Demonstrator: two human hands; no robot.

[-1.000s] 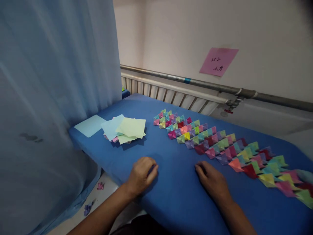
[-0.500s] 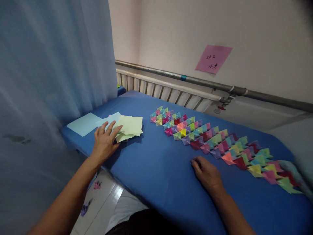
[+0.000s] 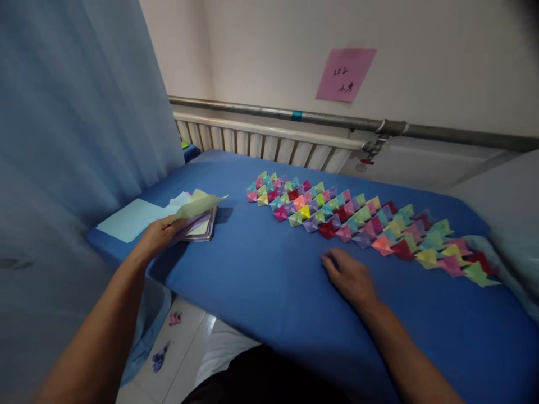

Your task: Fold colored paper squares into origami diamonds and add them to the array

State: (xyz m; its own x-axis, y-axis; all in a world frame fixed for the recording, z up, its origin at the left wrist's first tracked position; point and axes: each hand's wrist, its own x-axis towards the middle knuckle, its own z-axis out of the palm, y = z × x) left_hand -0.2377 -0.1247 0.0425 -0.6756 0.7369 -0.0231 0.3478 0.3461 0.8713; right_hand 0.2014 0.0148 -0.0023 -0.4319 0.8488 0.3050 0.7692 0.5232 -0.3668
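My left hand [image 3: 159, 234] is closed on the edge of pale green paper [image 3: 196, 207], which it lifts and bends over a stack of coloured paper [image 3: 204, 230]. How many sheets it grips I cannot tell. Light blue sheets [image 3: 128, 220] lie just left of that stack. On the blue-covered surface [image 3: 261, 269] rests my right hand [image 3: 347, 276], its fingers curled; whether anything is inside them is hidden. Beyond it, rows of folded paper pieces [image 3: 341, 214] in many colours stretch diagonally from the middle to the right.
A blue curtain [image 3: 76, 112] hangs at the left. Along the wall run a metal pipe [image 3: 236, 106] and a radiator [image 3: 252, 143], with a red valve handle [image 3: 367, 162]. A pink note [image 3: 346, 74] is on the wall. Crumpled pink [image 3: 174, 318] and purple paper [image 3: 159, 359] lie on the floor.
My left hand was spread over the paper stack; now it has closed on the pale green paper and raised it. My right hand stays curled on the surface. The view has shifted slightly.
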